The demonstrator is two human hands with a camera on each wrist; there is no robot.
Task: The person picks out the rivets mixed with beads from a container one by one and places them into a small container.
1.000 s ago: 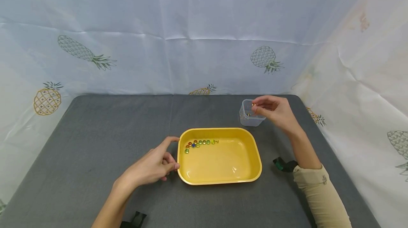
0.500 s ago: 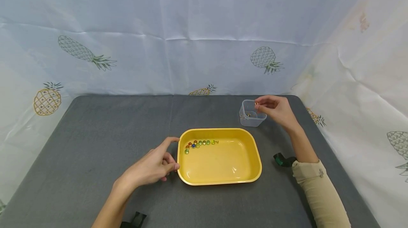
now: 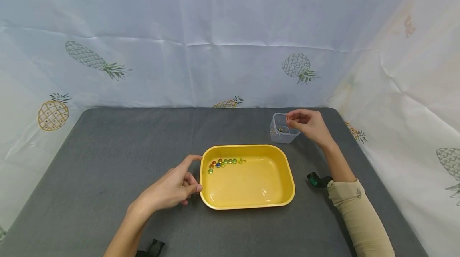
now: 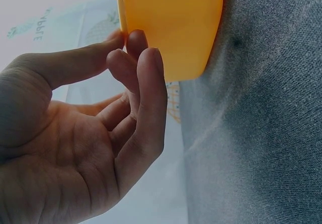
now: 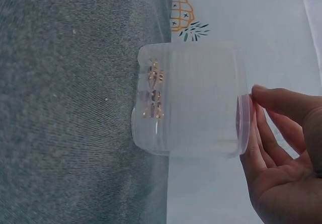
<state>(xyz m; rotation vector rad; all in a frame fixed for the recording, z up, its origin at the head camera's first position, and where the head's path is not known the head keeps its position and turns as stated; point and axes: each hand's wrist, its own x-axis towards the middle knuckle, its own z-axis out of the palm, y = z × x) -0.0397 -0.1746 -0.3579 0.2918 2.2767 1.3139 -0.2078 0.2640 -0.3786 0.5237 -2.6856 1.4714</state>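
My left hand (image 3: 172,187) holds the left rim of a yellow tray (image 3: 248,187), its index finger near the far corner and its thumb lower down. In the left wrist view the thumb lies at the rim, with a fingertip against the outer wall. Glass marbles (image 3: 230,161), green, orange and one blue, lie along the tray's far left; a tiny yellowish piece (image 3: 244,160) ends the row. My right hand (image 3: 309,125) pinches a tiny gold-coloured piece (image 3: 288,118) above a clear plastic box (image 3: 284,137). More gold-coloured pieces (image 5: 155,90) lie on the box's bottom.
A grey cloth (image 3: 143,137) covers the table. Behind it hangs a pale curtain (image 3: 161,69) printed with pineapples. A black strap (image 3: 318,180) shows at my right forearm and another black strap (image 3: 152,248) at my left.
My right hand shifts a little right, then slightly back left, over the clear box, still pinching the gold-coloured piece. My left hand, the tray and the marbles stay in place.
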